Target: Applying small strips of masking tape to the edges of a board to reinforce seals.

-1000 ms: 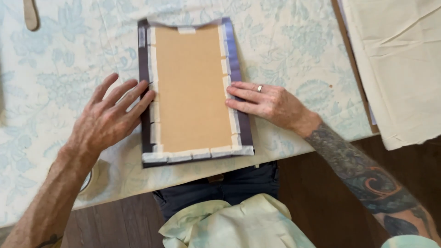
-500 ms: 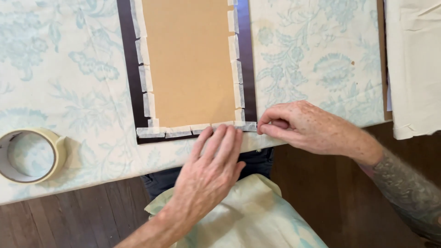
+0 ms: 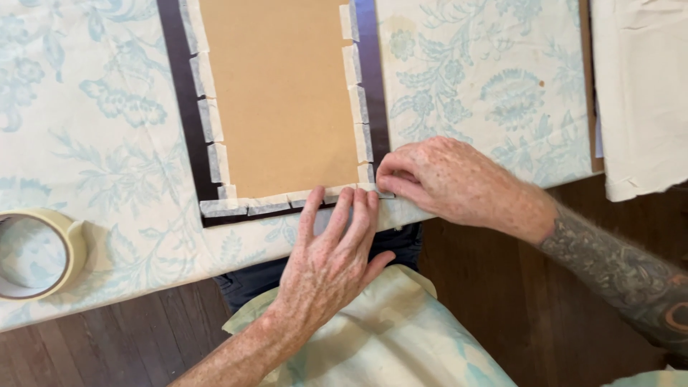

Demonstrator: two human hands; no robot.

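Tape roll (image 3: 36,252) left of frame (image 3: 183,115)

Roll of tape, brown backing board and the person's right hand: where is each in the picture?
Roll of tape (image 3: 36,252), head view, on its top rim.
Brown backing board (image 3: 283,93), head view, on its bare middle.
Right hand (image 3: 448,179), head view, on the back of the hand.

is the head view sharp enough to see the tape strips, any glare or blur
Head view: soft, even light and mostly sharp; the tape strips along the brown backing board read clearly. A pale sheen lies on the dark frame edge. The left hand and right hand show no obvious motion blur, with only faint shadows beneath them.
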